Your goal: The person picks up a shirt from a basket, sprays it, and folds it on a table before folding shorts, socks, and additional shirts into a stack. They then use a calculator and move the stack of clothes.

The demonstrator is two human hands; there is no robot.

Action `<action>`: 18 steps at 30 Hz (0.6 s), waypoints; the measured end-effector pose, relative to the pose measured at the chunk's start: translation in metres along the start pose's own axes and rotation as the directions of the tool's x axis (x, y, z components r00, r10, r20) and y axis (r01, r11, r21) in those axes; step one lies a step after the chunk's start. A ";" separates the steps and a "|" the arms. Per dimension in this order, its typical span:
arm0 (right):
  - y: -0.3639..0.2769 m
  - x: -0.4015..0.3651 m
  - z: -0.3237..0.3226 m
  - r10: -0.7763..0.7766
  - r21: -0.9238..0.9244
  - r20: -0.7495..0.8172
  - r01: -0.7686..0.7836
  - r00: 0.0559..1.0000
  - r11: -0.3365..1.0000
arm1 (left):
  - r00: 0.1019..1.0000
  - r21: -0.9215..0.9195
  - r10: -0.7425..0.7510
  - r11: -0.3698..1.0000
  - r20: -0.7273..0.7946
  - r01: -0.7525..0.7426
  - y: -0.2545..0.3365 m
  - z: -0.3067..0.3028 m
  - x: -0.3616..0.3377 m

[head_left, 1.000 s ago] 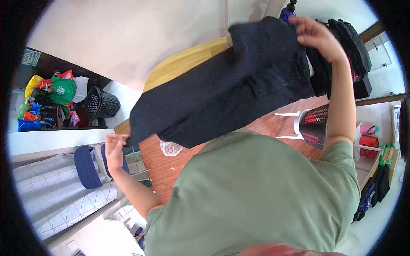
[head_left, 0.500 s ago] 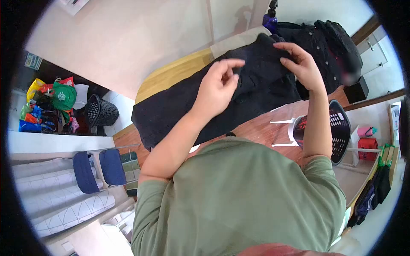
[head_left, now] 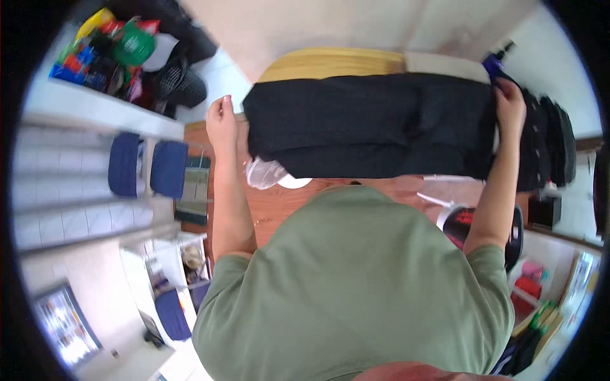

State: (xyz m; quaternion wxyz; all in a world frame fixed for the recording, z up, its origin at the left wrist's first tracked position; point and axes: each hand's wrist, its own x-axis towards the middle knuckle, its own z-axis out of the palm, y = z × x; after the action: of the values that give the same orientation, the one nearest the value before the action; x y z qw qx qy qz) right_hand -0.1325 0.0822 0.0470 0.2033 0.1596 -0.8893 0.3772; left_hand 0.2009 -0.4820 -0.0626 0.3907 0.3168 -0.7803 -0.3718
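Observation:
A long piece of black clothing, which looks like trousers [head_left: 368, 127], lies stretched sideways over a wooden-topped board [head_left: 337, 63] in front of me. At its right end my right hand [head_left: 511, 109] grips the edge, with the fingertips partly hidden against the dark cloth. My left hand [head_left: 222, 117] is just beyond the left end, raised, its fingers curled together and a small gap between it and the cloth. I see nothing in those fingers. The near edge of the trousers hangs over the board's front side.
Behind my right hand stands a purple spray bottle [head_left: 494, 63], with more dark clothes [head_left: 549, 143] beside it. A black basket [head_left: 181, 84] and colourful bags [head_left: 135, 44] are at the far left. Lower right stands a white chair [head_left: 447, 216]; a translucent bag [head_left: 264, 173] hangs below the board.
Both hands have moved apart, from above the cloth to its two ends. My right hand has taken hold of the right edge. The trousers now lie straighter across the view, which has turned.

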 end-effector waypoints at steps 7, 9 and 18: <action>-0.112 -0.058 0.039 -0.446 -0.236 0.070 0.449 0.892 0.862 | 0.555 -0.320 -0.591 0.461 0.585 0.828 -0.016 0.023 0.006; -0.106 -0.072 0.060 -0.365 -0.369 0.287 0.454 0.886 0.811 | 0.596 -0.407 -0.493 0.443 0.634 0.799 -0.033 0.036 0.013; -0.134 -0.088 0.064 -0.157 -0.270 0.198 0.208 0.968 0.940 | 0.250 -0.293 -0.277 -0.124 0.928 0.948 -0.086 0.021 -0.035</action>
State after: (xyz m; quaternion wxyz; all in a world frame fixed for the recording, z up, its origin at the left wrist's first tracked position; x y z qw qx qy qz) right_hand -0.0131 -0.0427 0.0458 0.1804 0.2424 -0.9304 0.2074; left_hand 0.2179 -0.4928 -0.1554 -0.0436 0.2692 -0.2121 -0.9384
